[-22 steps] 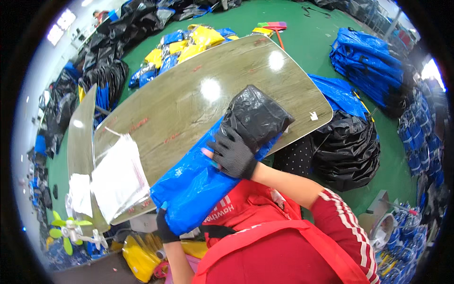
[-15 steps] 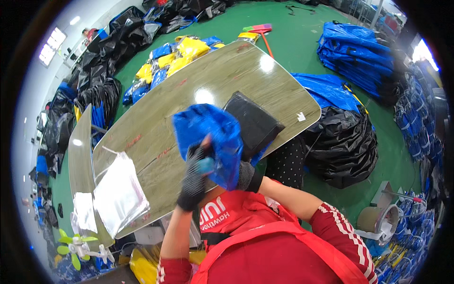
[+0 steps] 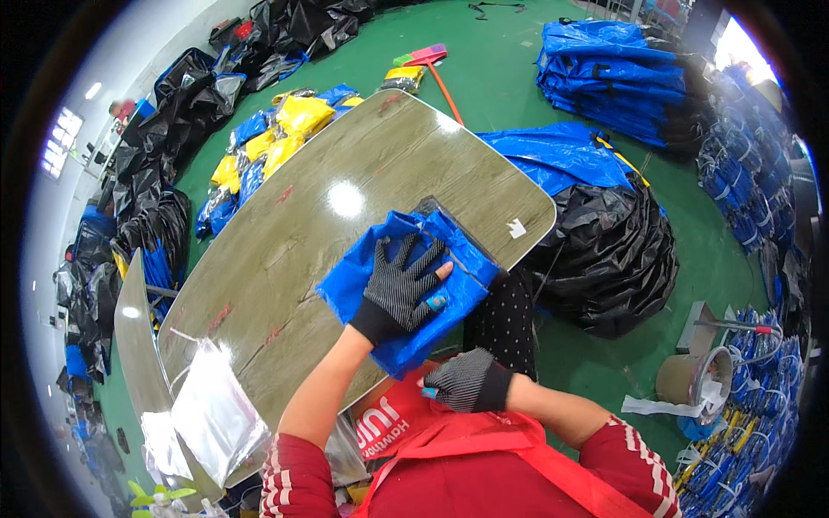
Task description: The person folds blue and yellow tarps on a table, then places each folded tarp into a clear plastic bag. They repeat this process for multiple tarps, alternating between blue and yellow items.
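Note:
A blue plastic sheet (image 3: 350,281), folded into a rough square, lies near the table's front edge, over a black folded bundle (image 3: 471,237) whose far edge alone shows. Pressed flat on the sheet, with fingers spread, is my left hand (image 3: 404,283) in a black-and-grey knit glove. My right hand (image 3: 471,382), gloved the same way, is off the table edge in front of my red apron (image 3: 389,423). Its fingers are curled, apart from the sheet; whatever may be inside them is hidden. Both gloves leave some fingertips bare, and bits of blue wrap show on the fingers.
The wood-patterned table (image 3: 268,250) carries clear plastic bags (image 3: 216,414) at its left. Beyond it lie blue and yellow packets (image 3: 259,147) and a broom (image 3: 440,78). A black-and-blue tarp heap (image 3: 604,250) sits right, near a metal drum (image 3: 686,380). Blue stacks (image 3: 604,78) stand farther back.
The blue sheet was held up, bunched between both hands; now it lies flatter over the black bundle. My left hand has spread out on it. My right hand has come away toward me.

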Tool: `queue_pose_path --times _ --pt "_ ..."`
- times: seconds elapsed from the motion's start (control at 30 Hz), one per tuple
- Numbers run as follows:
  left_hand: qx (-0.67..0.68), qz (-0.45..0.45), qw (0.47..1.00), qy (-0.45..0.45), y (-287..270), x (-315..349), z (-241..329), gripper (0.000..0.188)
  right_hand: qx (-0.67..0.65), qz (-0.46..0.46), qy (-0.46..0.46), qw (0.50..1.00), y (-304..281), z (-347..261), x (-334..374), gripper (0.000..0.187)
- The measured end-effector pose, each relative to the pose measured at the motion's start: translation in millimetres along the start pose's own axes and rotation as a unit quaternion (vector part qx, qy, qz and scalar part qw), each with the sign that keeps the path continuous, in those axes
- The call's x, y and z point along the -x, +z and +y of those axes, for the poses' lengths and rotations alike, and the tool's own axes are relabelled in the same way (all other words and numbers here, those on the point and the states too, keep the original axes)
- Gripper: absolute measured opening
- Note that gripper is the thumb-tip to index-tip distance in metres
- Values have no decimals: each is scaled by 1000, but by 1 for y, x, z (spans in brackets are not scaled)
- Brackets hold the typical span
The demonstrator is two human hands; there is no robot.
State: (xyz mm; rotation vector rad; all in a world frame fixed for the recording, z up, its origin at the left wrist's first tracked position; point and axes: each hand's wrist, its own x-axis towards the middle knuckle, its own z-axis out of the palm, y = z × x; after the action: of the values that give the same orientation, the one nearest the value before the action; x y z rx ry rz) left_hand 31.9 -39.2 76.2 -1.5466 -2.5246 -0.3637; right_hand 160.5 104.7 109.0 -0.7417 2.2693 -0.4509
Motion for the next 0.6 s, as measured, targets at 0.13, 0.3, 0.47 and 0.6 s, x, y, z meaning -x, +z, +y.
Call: queue_pose_path --times 0.13,0.3,0.47,0.6 --pt "44 6 998 -35 4 5 -6 47 -25 498 26 867 -41 48 -15 67" --pt "-81 8 995 -49 5 -27 -46 46 62 520 93 847 -25 104 -65 93" --pt "293 -37 948 -119 34 -31 -69 50 109 478 -103 865 2 118 -32 87" --pt "505 -86 844 -161 20 22 -61 61 185 492 -196 828 -4 119 1 65"
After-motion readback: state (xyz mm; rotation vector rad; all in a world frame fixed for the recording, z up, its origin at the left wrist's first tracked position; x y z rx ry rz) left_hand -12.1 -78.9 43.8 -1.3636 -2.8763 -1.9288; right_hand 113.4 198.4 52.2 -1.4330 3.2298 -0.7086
